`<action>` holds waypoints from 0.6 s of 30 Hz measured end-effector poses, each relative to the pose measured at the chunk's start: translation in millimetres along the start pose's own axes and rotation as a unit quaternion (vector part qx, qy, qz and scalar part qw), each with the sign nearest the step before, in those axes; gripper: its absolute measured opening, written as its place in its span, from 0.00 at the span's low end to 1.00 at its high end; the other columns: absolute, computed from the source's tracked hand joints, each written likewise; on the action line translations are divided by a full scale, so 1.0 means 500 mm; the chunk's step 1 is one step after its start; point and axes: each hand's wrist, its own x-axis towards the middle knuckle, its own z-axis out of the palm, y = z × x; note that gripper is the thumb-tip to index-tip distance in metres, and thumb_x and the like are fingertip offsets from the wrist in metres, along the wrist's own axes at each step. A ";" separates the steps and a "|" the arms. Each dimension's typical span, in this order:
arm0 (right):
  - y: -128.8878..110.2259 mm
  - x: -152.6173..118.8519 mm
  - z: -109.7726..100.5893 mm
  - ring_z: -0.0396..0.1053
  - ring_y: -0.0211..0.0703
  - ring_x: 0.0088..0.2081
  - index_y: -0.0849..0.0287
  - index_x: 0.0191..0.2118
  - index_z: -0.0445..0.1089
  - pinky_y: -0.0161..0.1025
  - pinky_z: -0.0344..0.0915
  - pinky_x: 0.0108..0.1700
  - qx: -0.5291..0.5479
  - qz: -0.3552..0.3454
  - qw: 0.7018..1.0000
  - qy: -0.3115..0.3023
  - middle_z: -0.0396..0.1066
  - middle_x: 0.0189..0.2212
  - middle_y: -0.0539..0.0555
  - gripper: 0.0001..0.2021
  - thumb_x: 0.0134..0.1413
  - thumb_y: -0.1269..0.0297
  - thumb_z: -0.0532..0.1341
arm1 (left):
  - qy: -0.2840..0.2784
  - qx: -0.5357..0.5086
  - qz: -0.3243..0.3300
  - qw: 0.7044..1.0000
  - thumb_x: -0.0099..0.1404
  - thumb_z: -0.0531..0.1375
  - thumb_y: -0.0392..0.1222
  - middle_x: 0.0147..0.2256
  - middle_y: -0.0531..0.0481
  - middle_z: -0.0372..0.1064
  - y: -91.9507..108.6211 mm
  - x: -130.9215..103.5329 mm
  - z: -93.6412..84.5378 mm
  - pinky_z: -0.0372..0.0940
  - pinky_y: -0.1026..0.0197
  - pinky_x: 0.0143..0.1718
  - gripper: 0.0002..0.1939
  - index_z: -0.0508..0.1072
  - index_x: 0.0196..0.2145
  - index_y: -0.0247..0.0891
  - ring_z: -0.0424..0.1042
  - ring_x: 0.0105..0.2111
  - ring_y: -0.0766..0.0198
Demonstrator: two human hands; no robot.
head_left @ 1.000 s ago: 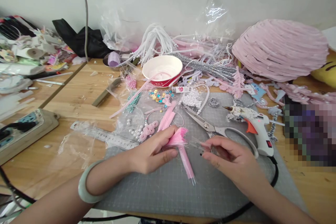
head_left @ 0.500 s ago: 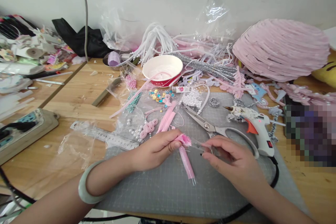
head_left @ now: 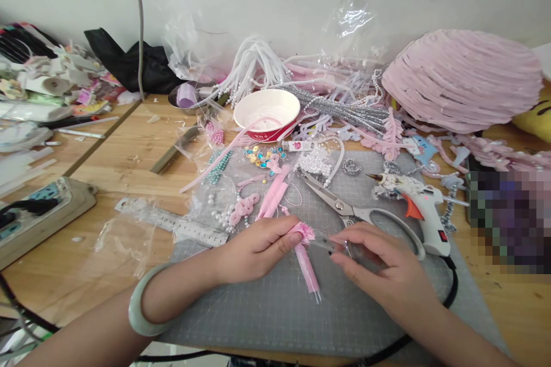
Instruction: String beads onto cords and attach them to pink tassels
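The left hand (head_left: 262, 248) is clenched around a pink bundle (head_left: 305, 233) over the mat (head_left: 258, 312); its frilled end points right, the visible long axis running sideways and dipping slightly. Facing it, the right hand (head_left: 381, 258) grasps a clear plastic piece (head_left: 325, 243) by the fingertips. Nearer the wearer, bare mat gives room between the forearms down to the edge of the worktop (head_left: 124, 160). Scissors (head_left: 344, 205) and a glue gun (head_left: 434, 221) limit the right side, a ruler (head_left: 189, 229) the left.
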 end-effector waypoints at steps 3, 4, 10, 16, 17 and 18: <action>0.003 0.001 0.001 0.69 0.37 0.30 0.57 0.33 0.70 0.33 0.65 0.33 -0.007 -0.009 1.000 -0.004 0.72 0.27 0.49 0.04 0.48 0.68 0.62 | -0.008 0.010 -0.001 1.000 0.69 0.41 0.44 0.25 0.54 0.57 0.003 0.001 -0.001 0.55 0.66 0.30 0.16 0.58 0.26 0.36 0.58 0.26 0.69; 0.003 0.001 0.001 0.69 0.37 0.31 0.57 0.34 0.70 0.34 0.65 0.34 -0.010 -0.017 1.000 -0.005 0.72 0.28 0.49 0.05 0.48 0.68 0.62 | -0.011 0.012 -0.002 1.000 0.69 0.41 0.44 0.25 0.54 0.58 0.004 0.001 -0.001 0.55 0.66 0.30 0.16 0.58 0.26 0.36 0.58 0.26 0.69; 0.005 -0.003 0.002 0.70 0.39 0.31 0.56 0.34 0.70 0.37 0.65 0.36 -0.042 -0.058 0.997 0.008 0.73 0.28 0.50 0.05 0.49 0.68 0.62 | -0.030 0.020 0.007 0.999 0.69 0.41 0.44 0.25 0.52 0.61 0.005 -0.001 -0.001 0.56 0.65 0.30 0.17 0.61 0.28 0.35 0.60 0.26 0.68; 0.008 -0.005 0.007 0.70 0.39 0.31 0.56 0.34 0.70 0.37 0.66 0.35 -0.035 -0.053 0.998 0.003 0.73 0.28 0.50 0.04 0.49 0.68 0.62 | -0.031 0.014 0.019 0.999 0.69 0.38 0.47 0.27 0.50 0.62 0.007 -0.004 -0.001 0.56 0.64 0.32 0.19 0.61 0.29 0.35 0.61 0.28 0.66; 0.009 -0.005 0.007 0.69 0.39 0.32 0.56 0.34 0.69 0.36 0.66 0.35 -0.031 -0.051 0.998 0.003 0.73 0.28 0.50 0.04 0.49 0.69 0.62 | -0.030 0.012 0.017 0.999 0.69 0.37 0.47 0.27 0.50 0.62 0.007 -0.004 -0.001 0.56 0.64 0.32 0.20 0.61 0.29 0.35 0.61 0.28 0.66; 0.009 -0.005 0.008 0.69 0.39 0.32 0.56 0.34 0.70 0.36 0.66 0.35 -0.026 -0.049 0.998 0.002 0.73 0.28 0.50 0.04 0.49 0.69 0.62 | -0.026 0.014 0.014 0.999 0.69 0.38 0.47 0.26 0.50 0.61 0.007 -0.004 -0.001 0.56 0.65 0.31 0.20 0.60 0.28 0.36 0.60 0.27 0.67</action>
